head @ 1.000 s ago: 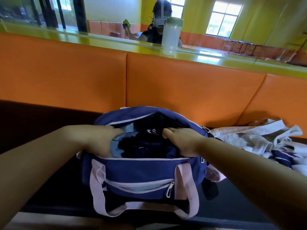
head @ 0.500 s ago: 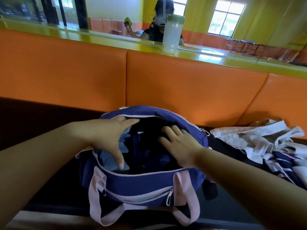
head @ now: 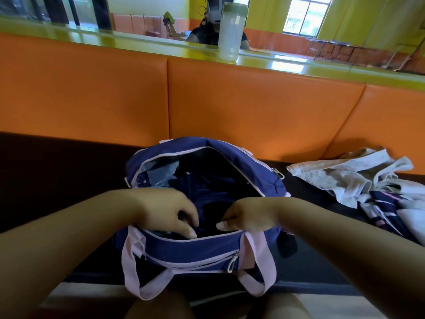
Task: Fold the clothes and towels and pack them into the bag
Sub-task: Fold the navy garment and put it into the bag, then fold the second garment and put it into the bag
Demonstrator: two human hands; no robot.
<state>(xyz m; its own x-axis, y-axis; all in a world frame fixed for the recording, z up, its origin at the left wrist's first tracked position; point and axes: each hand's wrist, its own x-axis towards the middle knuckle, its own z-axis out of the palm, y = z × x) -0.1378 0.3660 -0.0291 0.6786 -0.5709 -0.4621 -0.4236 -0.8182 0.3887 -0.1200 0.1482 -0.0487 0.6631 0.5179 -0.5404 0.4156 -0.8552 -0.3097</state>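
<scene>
Bag (head: 202, 247) sat unzipped on dark bench (head: 69, 171), clothes (head: 207, 187) inside. Left hand (head: 165, 210) and right hand (head: 243, 215) were over its near rim, fingers curled down; grip on anything unclear. Pale towels (head: 345, 178) heaped at right.

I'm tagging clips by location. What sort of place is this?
Probably a canteen or diner-style eating hall. It has booth seating with an orange padded backrest, a glossy green ledge above it with a plastic bottle on it, and tables in the background at far right.
</scene>
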